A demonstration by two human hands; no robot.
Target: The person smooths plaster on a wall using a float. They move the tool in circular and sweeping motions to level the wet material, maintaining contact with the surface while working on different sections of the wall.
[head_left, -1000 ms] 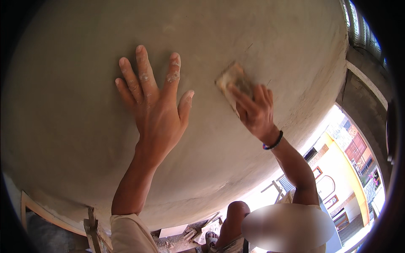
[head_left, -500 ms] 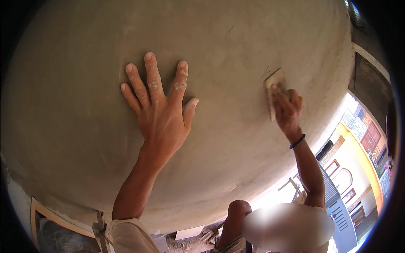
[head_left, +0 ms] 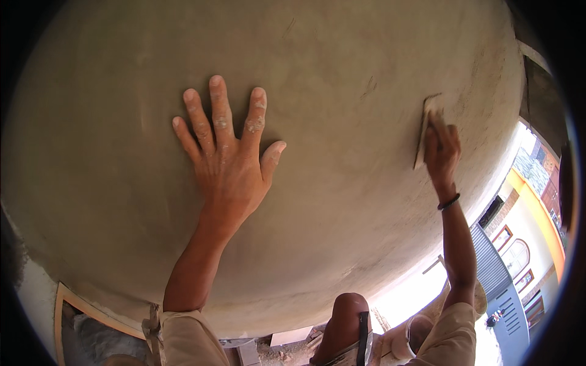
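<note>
Nearest to the camera, at the lower edge, are the person's beige sleeves and one bent knee [head_left: 345, 317], with a pale bucket [head_left: 408, 341] beside it near the ground.

From there both forearms go up to a wide plastered wall [head_left: 342, 55], grey-beige, that fills most of the view. The left hand [head_left: 229, 161] lies flat on the plaster with the fingers spread apart and holds nothing; dried specks of plaster sit on its knuckles. It seems to steady the body. The right hand [head_left: 441, 152], with a dark band on the wrist, is closed around a small rectangular float [head_left: 422, 137]. The float touches the wall near the right side of the plastered area, well apart from the left hand, and it shows mostly by its edge, so I cannot tell if its whole face lies on the surface.

I judge the step in hand is the smoothing of the plaster. The surface looks mostly even, only a few small marks and scratches show near the top right. The next move calls for light and equal pressure, with the float kept flat, so that its edge does not cut a new line in the plaster.

Further away, at the right rim, a yellow building [head_left: 537, 226] with arched windows stands in bright sun.
</note>
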